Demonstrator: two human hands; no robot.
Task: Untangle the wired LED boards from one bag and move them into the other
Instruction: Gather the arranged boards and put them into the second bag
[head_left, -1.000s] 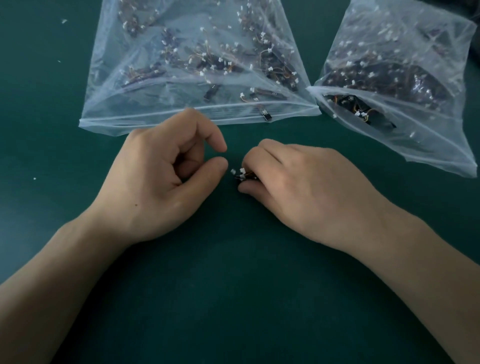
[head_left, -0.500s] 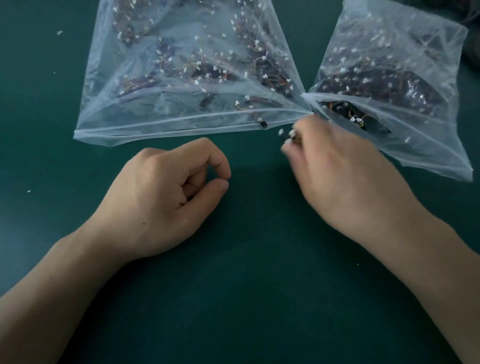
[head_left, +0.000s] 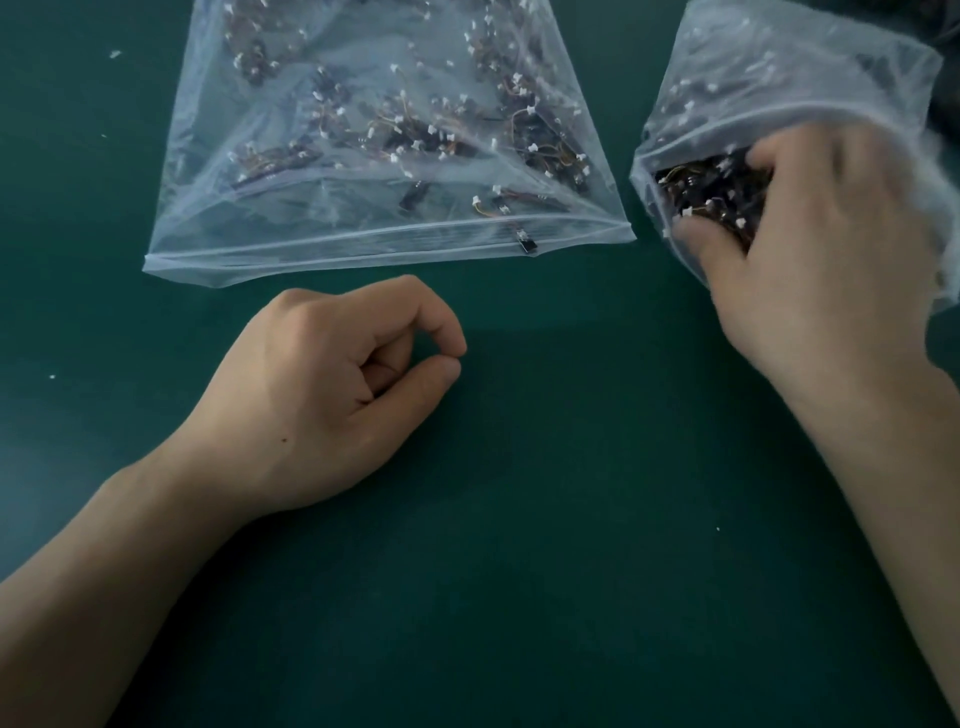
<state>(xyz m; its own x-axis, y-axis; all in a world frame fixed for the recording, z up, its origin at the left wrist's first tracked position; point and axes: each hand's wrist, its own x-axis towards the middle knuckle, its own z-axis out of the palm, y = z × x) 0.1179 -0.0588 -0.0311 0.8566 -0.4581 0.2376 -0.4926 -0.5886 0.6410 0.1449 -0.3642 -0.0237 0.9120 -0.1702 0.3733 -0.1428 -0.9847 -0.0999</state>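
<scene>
Your right hand (head_left: 810, 249) is pushed into the mouth of the crumpled clear plastic bag (head_left: 779, 67), thumb and fingers set around the dark tangle of wired LED boards (head_left: 696, 192). Blur stops me telling whether it grips any. That mouth faces you, probably for easy reach.

Your left hand (head_left: 332, 395) rests on the dark green tabletop (head_left: 519, 571), fingers curled closed, index tip on thumb, nothing visible in it, likely waiting to help part wires.

The wide flat clear zip bag (head_left: 322, 249) lies seal toward you. One small black board (head_left: 524, 244) sits at that seal, long axis pointing roughly at you. The tangle shows no common direction.
</scene>
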